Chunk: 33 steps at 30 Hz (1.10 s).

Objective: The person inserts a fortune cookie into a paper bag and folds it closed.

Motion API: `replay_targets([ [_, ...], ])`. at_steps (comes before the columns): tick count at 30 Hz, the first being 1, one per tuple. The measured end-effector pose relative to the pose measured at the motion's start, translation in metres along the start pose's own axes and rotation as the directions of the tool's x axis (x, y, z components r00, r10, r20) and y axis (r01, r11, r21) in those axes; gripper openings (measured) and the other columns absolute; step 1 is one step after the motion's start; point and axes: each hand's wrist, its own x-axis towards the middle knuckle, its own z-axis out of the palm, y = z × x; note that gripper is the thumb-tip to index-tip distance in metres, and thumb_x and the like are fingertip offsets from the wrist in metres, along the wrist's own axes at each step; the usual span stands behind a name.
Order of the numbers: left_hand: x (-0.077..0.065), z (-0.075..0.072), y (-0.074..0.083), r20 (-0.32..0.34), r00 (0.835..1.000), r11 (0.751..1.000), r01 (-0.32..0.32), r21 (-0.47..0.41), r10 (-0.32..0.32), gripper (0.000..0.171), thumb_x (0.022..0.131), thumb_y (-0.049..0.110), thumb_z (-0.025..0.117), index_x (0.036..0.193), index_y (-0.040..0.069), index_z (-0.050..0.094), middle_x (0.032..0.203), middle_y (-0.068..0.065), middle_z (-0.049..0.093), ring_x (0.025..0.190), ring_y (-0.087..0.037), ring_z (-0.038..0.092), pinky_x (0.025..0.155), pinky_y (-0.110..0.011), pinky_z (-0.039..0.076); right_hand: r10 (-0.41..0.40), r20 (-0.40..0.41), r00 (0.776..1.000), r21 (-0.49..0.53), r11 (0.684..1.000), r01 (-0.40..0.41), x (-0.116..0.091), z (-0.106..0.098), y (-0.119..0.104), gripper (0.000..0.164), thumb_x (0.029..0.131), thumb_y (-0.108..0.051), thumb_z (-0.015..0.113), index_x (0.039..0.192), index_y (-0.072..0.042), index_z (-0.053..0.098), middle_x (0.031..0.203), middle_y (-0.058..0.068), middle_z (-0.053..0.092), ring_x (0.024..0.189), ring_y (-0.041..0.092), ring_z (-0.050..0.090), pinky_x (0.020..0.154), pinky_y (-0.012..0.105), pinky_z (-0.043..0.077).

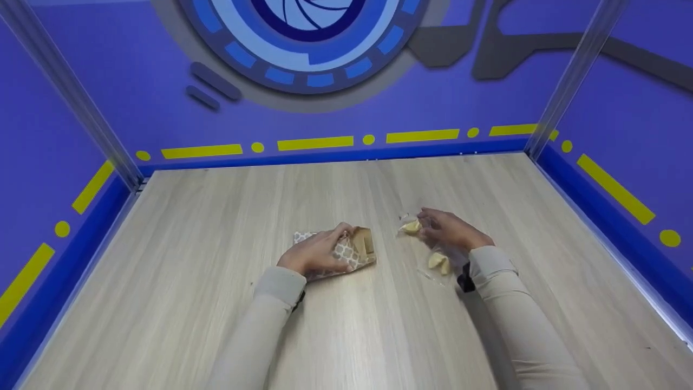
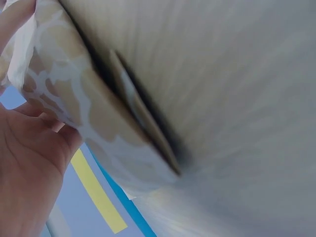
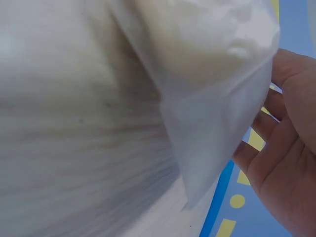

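My left hand grips a small cardboard box with a white-and-tan lattice pattern, thumb and fingers on opposite sides. The box lies on its side, its open brown end facing right; a loose flap edge shows along the box in the left wrist view. To the right, my right hand pinches the clear wrapper of a fortune cookie at its fingertips. Below that hand, near the wrist, lies a second wrapped fortune cookie. Clear wrapper fills much of the right wrist view, partly covering the fingers.
Both hands work over a light wood-grain table. Blue-purple panels with yellow dashes stand along its back and sides, joined by metal corner posts.
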Motion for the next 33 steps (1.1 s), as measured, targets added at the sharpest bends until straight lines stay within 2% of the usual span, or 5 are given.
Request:
replay_targets([
  [3, 0.000, 0.000, 0.000, 0.003, 1.000, 1.000, -0.008, 0.008, 0.008, 0.068, 0.078, 0.040, 0.076, 0.132, 0.028, 0.036, 0.130, -0.008, 0.056, 0.113, -0.025, 0.057, 0.093, -0.046, 0.047, -0.030, -0.008, 1.000, -0.027, 0.999, 0.030, 0.001, 0.001, 0.000, 0.046, 0.098, -0.017, 0.054, 0.140, -0.001, 0.043, 0.137, 0.022, 0.052, 0.126, 0.039, 0.049, 0.102, 0.053, 0.040],
  [6, 0.000, 0.000, 0.000, -0.001, 1.000, 1.000, -0.020, 0.019, 0.020, 0.067, 0.078, 0.040, 0.076, 0.131, 0.027, 0.036, 0.128, -0.009, 0.058, 0.111, -0.026, 0.058, 0.094, -0.045, 0.047, -0.037, -0.011, 0.999, -0.015, 0.999, 0.037, 0.000, 0.003, 0.000, 0.044, 0.097, -0.017, 0.056, 0.136, -0.001, 0.046, 0.132, 0.021, 0.055, 0.123, 0.037, 0.052, 0.101, 0.053, 0.042],
  [14, -0.001, 0.000, 0.000, -0.010, 1.000, 1.000, -0.019, 0.023, 0.019, 0.068, 0.077, 0.042, 0.077, 0.131, 0.029, 0.037, 0.133, -0.009, 0.056, 0.118, -0.028, 0.056, 0.097, -0.046, 0.046, -0.055, -0.024, 0.998, 0.019, 0.998, 0.055, 0.001, 0.005, -0.002, 0.045, 0.092, -0.015, 0.064, 0.133, -0.002, 0.051, 0.132, 0.018, 0.056, 0.128, 0.037, 0.048, 0.105, 0.054, 0.037],
  [25, -0.001, 0.000, 0.000, -0.005, 1.000, 0.999, -0.024, 0.027, 0.024, 0.069, 0.077, 0.043, 0.076, 0.131, 0.028, 0.036, 0.134, -0.009, 0.055, 0.118, -0.028, 0.056, 0.097, -0.046, 0.046, -0.093, -0.038, 0.995, 0.003, 0.996, 0.094, 0.001, 0.006, -0.005, 0.040, 0.091, -0.009, 0.062, 0.130, -0.002, 0.055, 0.131, 0.019, 0.057, 0.125, 0.036, 0.051, 0.104, 0.053, 0.038],
  [33, 0.000, 0.000, 0.001, -0.003, 1.000, 1.000, -0.017, 0.022, 0.017, 0.068, 0.077, 0.042, 0.076, 0.131, 0.029, 0.036, 0.133, -0.008, 0.055, 0.116, -0.026, 0.057, 0.096, -0.045, 0.046, -0.182, -0.076, 0.980, -0.021, 0.983, 0.181, 0.003, 0.006, -0.011, 0.037, 0.091, -0.008, 0.060, 0.127, 0.002, 0.057, 0.128, 0.020, 0.059, 0.123, 0.037, 0.052, 0.101, 0.053, 0.042],
])
